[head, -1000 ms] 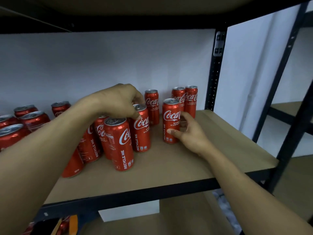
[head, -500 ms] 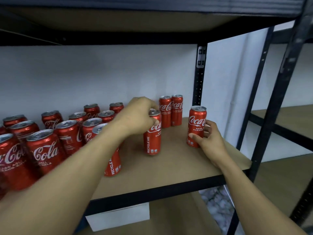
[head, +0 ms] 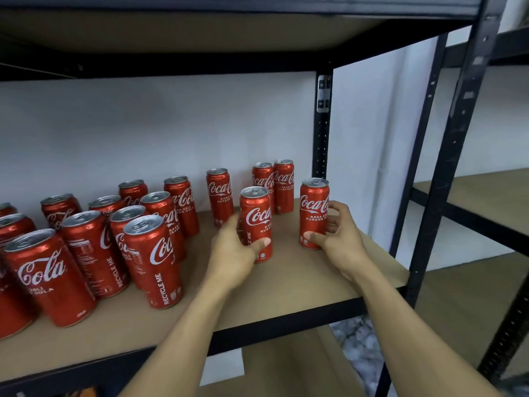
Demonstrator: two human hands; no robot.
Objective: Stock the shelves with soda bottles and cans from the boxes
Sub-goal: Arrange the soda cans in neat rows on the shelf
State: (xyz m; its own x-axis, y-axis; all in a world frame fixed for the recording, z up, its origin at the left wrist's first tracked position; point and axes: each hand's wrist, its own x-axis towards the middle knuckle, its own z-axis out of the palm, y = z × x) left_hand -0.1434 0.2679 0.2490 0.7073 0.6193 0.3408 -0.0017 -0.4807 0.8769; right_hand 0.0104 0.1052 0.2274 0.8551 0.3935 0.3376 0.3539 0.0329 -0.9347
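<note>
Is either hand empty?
No: the right hand grips the rightmost can and the left hand grips the can beside it, both upright on the shelf.

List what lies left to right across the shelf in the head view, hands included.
cluster of red cans → left hand → middle can, in its grip → right can → right hand, gripping it → front upright

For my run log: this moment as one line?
left hand: grips nearer can | right hand: grips rightmost can | both cans: upright on shelf | phase: arranging
</note>
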